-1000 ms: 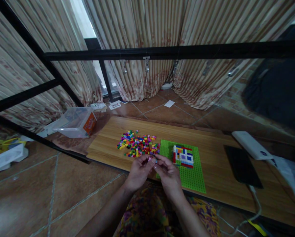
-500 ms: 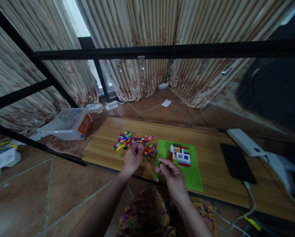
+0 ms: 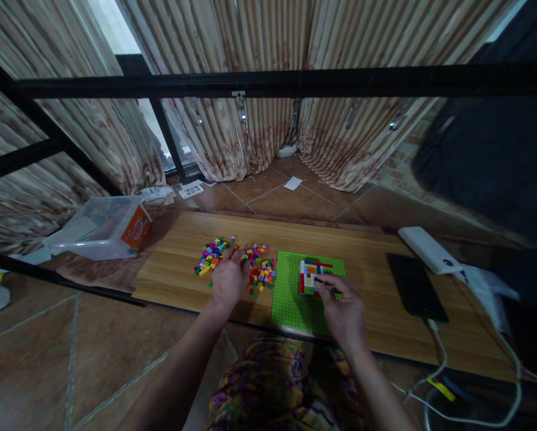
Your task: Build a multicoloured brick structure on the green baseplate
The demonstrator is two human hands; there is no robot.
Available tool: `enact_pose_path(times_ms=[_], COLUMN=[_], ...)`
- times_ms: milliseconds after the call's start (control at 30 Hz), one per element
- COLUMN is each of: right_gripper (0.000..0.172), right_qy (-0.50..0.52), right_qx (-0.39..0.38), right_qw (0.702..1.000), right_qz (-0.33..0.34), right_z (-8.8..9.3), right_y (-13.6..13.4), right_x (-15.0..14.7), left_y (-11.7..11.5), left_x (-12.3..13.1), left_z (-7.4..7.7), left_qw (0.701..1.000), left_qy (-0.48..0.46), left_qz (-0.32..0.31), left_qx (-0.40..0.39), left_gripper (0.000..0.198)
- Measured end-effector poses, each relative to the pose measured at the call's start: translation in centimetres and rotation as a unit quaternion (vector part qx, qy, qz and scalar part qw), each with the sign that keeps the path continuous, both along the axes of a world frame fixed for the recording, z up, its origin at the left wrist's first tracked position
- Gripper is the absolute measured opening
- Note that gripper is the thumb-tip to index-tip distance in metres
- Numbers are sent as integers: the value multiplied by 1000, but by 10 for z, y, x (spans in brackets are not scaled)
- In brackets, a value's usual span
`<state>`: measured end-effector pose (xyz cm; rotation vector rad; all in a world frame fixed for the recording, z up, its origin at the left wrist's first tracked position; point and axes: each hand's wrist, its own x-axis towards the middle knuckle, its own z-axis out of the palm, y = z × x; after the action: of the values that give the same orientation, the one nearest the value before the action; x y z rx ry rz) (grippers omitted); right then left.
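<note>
A loose pile of small coloured toy bricks (image 3: 261,272) lies on the wooden board. My left hand (image 3: 229,280) reaches into it, fingers stretched down and slightly apart among the bricks; the fingertips are partly hidden. To the right of the pile, a green studded baseplate (image 3: 290,305) carries a low, flat build of white, red, blue and yellow bricks (image 3: 308,269). Over the right side of this build, my right hand (image 3: 345,308) pinches a small dark brick (image 3: 318,279) between thumb and fingers. The hand covers part of the build and plate.
A black phone (image 3: 416,287) on a cable and a white power bank (image 3: 430,248) lie at the board's right. Left of the board, a clear plastic box (image 3: 102,227) with an orange label sits on the tiled floor. A black metal bar (image 3: 268,84) crosses before the curtains.
My right hand has moved from the baseplate's left edge rightward onto the build. My left hand has shifted a little deeper into the pile. The view has turned slightly right.
</note>
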<state>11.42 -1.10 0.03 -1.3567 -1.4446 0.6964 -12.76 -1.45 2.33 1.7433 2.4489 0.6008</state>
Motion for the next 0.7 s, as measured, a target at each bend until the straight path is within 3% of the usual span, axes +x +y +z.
enact_pose_path(times_ms=[133, 233, 333, 533, 700], right_gripper=[16, 16, 17, 18, 20], right_qy=[-58, -101, -107, -75, -2], right_qx=[44, 49, 45, 22, 14], right_qw=[997, 994, 993, 996, 997], right_qz=[13, 3, -14, -46, -74], right_z=[-3, -8, -15, -19, -19], right_y=[16, 20, 19, 17, 17], right_x=[-14, -17, -14, -16, -15], left_y=[-5, -8, -9, -6, -7], left_x=[30, 59, 82, 99, 102], left_z=[-1, -9, -19, -28, -29], left_qw=[986, 952, 924, 903, 907], left_qy=[-128, -275, -357, -386, -385], left_qz=[-86, -128, -140, -185, -168], left_qx=[69, 41, 10, 6, 5], left_gripper=[25, 25, 27, 33, 36])
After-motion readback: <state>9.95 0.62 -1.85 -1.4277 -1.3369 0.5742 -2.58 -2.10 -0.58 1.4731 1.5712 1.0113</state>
